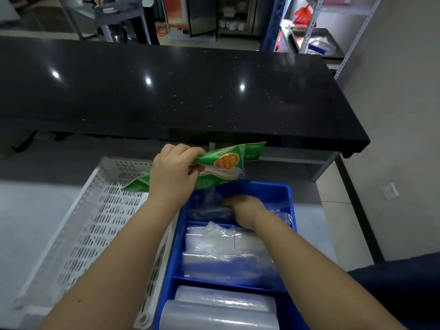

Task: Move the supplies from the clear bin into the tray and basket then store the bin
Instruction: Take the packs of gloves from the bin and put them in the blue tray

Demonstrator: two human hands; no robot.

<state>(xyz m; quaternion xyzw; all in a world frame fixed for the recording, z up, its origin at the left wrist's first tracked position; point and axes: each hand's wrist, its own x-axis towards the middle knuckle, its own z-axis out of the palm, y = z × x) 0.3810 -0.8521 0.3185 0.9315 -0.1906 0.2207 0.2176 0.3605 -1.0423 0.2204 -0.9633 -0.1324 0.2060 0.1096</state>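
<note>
My left hand [172,171] grips a green packet [221,164] with an orange round label, held above the gap between the white perforated basket [95,225] and the blue divided tray [291,206]. My right hand [245,209] is down in the tray's far compartment, fingers curled on clear plastic bags [209,211]. The tray's middle compartment holds folded clear bags [226,248]. Its near compartment holds clear plastic rolls [221,310]. The basket shows nothing inside. No clear bin is in view.
A black speckled counter [166,91] runs across above the work surface. Metal shelving [316,41] with a dark tray and red bags stands at the back right. A grey wall with a socket [390,190] is on the right.
</note>
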